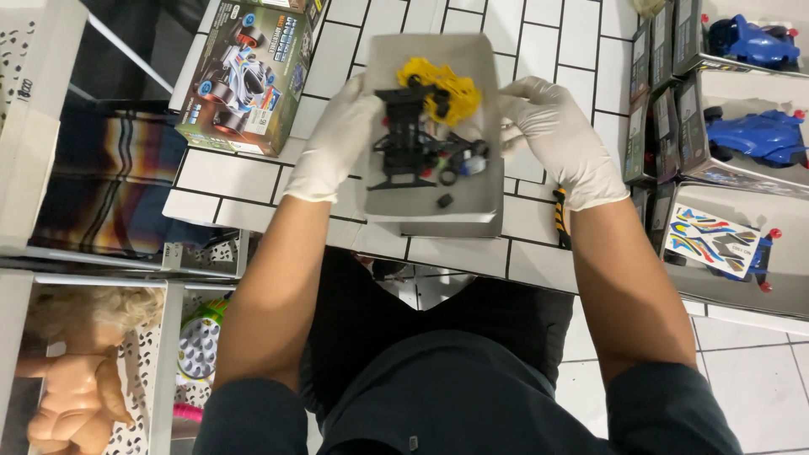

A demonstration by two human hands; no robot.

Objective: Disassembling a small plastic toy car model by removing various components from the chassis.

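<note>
Over the tiled worktop (539, 253), both gloved hands grip a grey tray (472, 198): left hand (337, 139) and right hand (552, 126) at its sides. Keeping it level should stop the black chassis (404, 139), yellow shell (442, 84) and loose parts sliding.

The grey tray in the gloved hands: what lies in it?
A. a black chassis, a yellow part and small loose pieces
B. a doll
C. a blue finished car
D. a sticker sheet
A: the grey tray holds a black chassis, a yellow part and small loose pieces.
</note>
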